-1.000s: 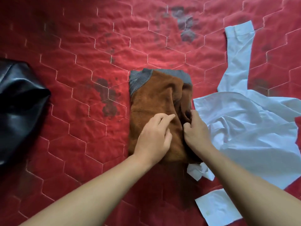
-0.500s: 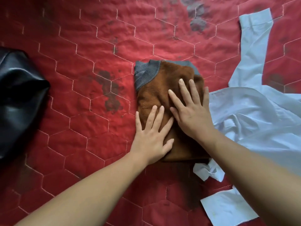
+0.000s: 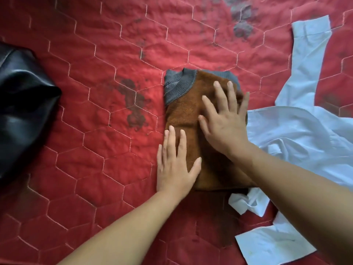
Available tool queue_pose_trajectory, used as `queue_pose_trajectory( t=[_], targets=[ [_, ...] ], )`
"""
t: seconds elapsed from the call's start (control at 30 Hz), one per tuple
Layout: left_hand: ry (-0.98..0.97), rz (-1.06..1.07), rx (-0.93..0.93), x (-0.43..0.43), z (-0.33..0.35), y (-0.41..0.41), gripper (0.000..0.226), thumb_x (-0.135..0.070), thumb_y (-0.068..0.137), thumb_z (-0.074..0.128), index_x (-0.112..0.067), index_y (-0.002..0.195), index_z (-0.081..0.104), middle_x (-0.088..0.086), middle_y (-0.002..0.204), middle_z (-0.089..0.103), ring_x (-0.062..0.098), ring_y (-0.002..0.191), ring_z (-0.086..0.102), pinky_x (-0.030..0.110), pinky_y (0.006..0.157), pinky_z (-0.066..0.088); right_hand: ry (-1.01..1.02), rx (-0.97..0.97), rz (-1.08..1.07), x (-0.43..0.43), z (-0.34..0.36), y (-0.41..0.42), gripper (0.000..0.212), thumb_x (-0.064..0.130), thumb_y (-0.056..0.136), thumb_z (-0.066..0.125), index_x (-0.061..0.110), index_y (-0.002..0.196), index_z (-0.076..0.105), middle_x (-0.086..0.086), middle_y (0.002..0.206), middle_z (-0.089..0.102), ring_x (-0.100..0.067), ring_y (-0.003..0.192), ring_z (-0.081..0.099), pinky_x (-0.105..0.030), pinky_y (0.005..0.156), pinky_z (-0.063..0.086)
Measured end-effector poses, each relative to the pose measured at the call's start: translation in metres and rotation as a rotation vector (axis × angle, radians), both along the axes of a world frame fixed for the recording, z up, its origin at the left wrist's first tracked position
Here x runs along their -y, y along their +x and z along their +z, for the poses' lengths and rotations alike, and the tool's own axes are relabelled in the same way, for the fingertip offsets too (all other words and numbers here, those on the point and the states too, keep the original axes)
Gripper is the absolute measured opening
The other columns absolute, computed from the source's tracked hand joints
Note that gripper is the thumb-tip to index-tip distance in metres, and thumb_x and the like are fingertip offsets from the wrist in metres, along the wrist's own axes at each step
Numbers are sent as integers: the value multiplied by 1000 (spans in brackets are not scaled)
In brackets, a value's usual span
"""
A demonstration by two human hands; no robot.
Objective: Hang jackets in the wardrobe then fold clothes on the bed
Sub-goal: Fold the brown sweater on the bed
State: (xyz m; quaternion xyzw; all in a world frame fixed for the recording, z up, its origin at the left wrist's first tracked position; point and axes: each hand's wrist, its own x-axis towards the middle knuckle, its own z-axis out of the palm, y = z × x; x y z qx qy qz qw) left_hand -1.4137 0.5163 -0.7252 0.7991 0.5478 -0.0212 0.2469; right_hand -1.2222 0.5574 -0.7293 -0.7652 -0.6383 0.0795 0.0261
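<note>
A folded brown sweater with grey ribbed trim lies in the middle of the red quilted bedspread. My left hand lies flat on the sweater's lower left edge, fingers straight. My right hand presses flat on the sweater's upper right part, fingers spread. A white shirt lies unfolded to the right, one sleeve stretched up toward the far side, its edge next to the sweater.
A black leather jacket lies bunched at the left edge of the bed. Dark blotches mark the bedspread left of the sweater and near the top. A loose part of the white shirt lies under my right forearm.
One second ago both hands were pinching the sweater's fold. They have since flattened onto it, and the right hand has slid up toward the collar end.
</note>
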Motion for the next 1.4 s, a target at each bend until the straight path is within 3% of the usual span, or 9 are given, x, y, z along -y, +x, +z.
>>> queue_pose_trajectory(
  t=[0.13, 0.23, 0.5, 0.7, 0.87, 1.0, 1.07, 1.2, 1.4],
  targets=[
    [-65, 287, 47, 11, -9, -2, 109, -76, 83, 42, -21, 160, -12, 7, 169, 0, 20, 156, 3, 39, 126, 16, -46, -45, 272, -53, -7, -24, 64, 62, 102, 26, 36, 161, 22, -5, 170, 13, -34, 157, 2, -68, 120, 1],
    [-70, 323, 48, 15, -18, -4, 114, -78, 79, 44, -20, 160, -13, 8, 169, 8, 21, 155, 11, 35, 125, 15, -170, -8, 258, -71, -31, -23, 69, 75, 96, 7, 47, 160, 8, -1, 172, -1, -32, 157, -11, -70, 118, -6],
    [-88, 370, 111, 11, -19, -6, 116, -80, 75, 46, -21, 161, -5, 9, 165, 20, 22, 151, 20, 40, 124, 23, -203, -22, 222, -78, -31, -25, 75, 80, 92, 9, 48, 159, 9, -2, 171, -5, -32, 156, -16, -73, 115, -6],
    [-275, 716, 134, 16, -3, -5, 106, -80, 65, 66, -15, 145, 40, 7, 133, 51, 26, 131, 43, 36, 111, 32, -22, -83, 272, -42, -19, -49, 77, 75, 96, 23, 31, 158, 33, -7, 170, 16, -32, 157, 4, -76, 114, 3],
    [-283, 634, 9, 4, -12, -4, 102, -77, 64, 71, -14, 138, 41, 10, 131, 52, 30, 129, 44, 40, 110, 36, -21, -18, 305, -29, -36, -46, 72, 73, 98, 23, 35, 159, 30, -4, 169, 19, -32, 157, 8, -73, 116, 6],
    [-287, 554, -25, 2, -2, -4, 113, -81, 68, 65, -21, 153, 21, 10, 139, 44, 32, 131, 42, 42, 109, 35, -40, -73, 297, -33, -28, -45, 73, 71, 100, 21, 32, 161, 26, -7, 171, 12, -30, 158, 4, -69, 119, 3],
    [-218, 455, 39, -8, 8, -8, 117, -80, 70, 63, -32, 159, 4, 4, 142, 36, 27, 133, 39, 41, 110, 35, 13, -60, 213, -26, -22, -32, 69, 64, 103, 28, 25, 160, 30, -9, 170, 16, -29, 158, 7, -69, 120, 3],
    [-103, 241, 256, -63, 4, 4, 99, -67, 84, 58, -39, 159, 0, 4, 154, 20, 21, 146, 24, 41, 120, 25, -21, 54, -16, 0, -26, 15, 70, 63, 102, 32, 23, 160, 29, -11, 170, 10, -30, 158, 2, -71, 118, 2],
    [-111, 86, 80, -92, -22, 15, 82, -68, 93, 44, -47, 157, -1, 6, 164, 5, 24, 152, 2, 52, 120, 14, -2, -279, -104, -6, -40, 34, 75, 65, 100, 31, 28, 163, 16, -7, 171, -2, -24, 157, -9, -57, 125, -2]
  ],
)
